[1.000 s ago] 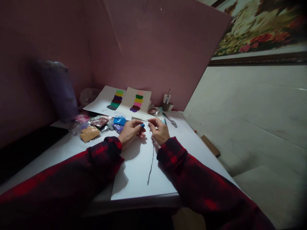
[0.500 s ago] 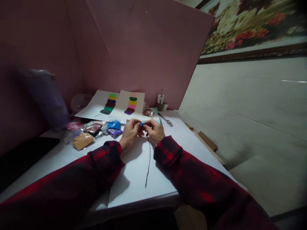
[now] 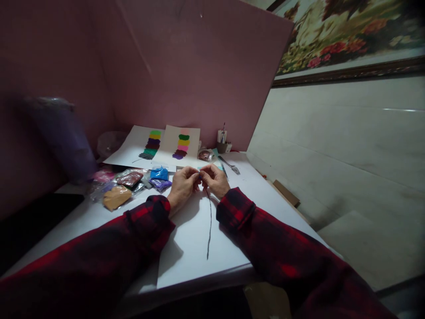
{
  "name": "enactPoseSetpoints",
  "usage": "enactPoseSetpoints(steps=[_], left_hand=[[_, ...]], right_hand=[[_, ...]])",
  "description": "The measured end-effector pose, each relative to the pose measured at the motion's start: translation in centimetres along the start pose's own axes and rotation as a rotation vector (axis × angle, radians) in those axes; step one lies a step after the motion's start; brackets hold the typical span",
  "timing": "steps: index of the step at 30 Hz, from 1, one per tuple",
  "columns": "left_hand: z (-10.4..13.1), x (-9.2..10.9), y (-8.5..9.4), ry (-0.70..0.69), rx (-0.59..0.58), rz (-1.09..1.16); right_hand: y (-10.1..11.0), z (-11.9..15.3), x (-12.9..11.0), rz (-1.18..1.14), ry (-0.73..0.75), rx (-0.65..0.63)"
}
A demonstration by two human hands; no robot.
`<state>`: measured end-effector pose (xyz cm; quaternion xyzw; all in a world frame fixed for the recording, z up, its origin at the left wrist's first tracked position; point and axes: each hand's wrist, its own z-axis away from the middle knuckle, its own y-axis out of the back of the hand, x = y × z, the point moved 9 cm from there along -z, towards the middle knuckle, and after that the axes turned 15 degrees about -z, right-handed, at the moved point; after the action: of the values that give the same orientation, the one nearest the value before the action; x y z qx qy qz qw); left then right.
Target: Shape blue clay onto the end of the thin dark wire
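Observation:
Both hands meet over a white sheet of paper [image 3: 186, 257]. My left hand [image 3: 184, 184] is closed, thumb and fingertips pinched together. My right hand [image 3: 215, 180] faces it in a like pinch, its fingertips touching the left ones. Between them is a small lump of blue clay, almost wholly covered by the fingers now. Below the hands a thin dark wavy line [image 3: 210, 226] runs down the sheet toward the table's near edge; whether it is drawn or a laid strand I cannot tell.
Bagged clay packets lie to the left: blue [image 3: 159, 173], purple [image 3: 161, 184], brown [image 3: 130, 178] and tan [image 3: 117, 197]. Behind stand two colour-swatch sheets [image 3: 166, 155]. A fork [image 3: 232, 166] and a pen cup [image 3: 222, 147] are at the back right.
The fingers have closed further over the blue clay, which showed plainly between the fingertips before. The view has shifted slightly; the hands stay in nearly the same place.

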<state>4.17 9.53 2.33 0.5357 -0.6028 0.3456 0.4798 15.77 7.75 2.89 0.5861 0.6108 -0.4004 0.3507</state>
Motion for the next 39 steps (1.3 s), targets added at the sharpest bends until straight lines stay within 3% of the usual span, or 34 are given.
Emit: enactPoseSetpoints(steps=[8,17,19,22,25,27,32,36,39], left_hand=[[-0.1,-0.3,1.2,0.025,0.098,0.038],[-0.1,-0.4,1.3,0.036,0.053,0.016],[-0.2,-0.7,1.8,0.051,0.092,0.027],[-0.3,-1.5,3.1,0.105,0.213,0.062],[-0.2,-1.8,4.0,0.125,0.296,0.072],[-0.1,-1.4,3.7,0.098,0.273,0.068],[-0.1,-0.1,1.8,-0.024,0.068,0.023],[-0.4,-0.1,2.7,-0.092,0.151,-0.034],[-0.6,-0.5,2.8,-0.064,0.15,-0.04]], right_hand=[[1.6,-0.7,-0.3,-0.038,0.048,0.219],[1.7,-0.8,0.1,0.029,0.064,0.181],[2.0,-0.8,0.1,0.038,0.062,0.203],[3.9,-0.9,0.6,0.015,0.017,0.36],[5.3,-1.2,0.9,0.004,0.004,0.433],[5.3,-1.4,1.1,-0.005,-0.002,0.418],[3.4,-1.4,1.4,-0.008,-0.014,0.285],[2.0,-1.2,1.0,-0.042,0.028,0.183],[1.4,-1.2,0.8,-0.08,0.053,0.134]])
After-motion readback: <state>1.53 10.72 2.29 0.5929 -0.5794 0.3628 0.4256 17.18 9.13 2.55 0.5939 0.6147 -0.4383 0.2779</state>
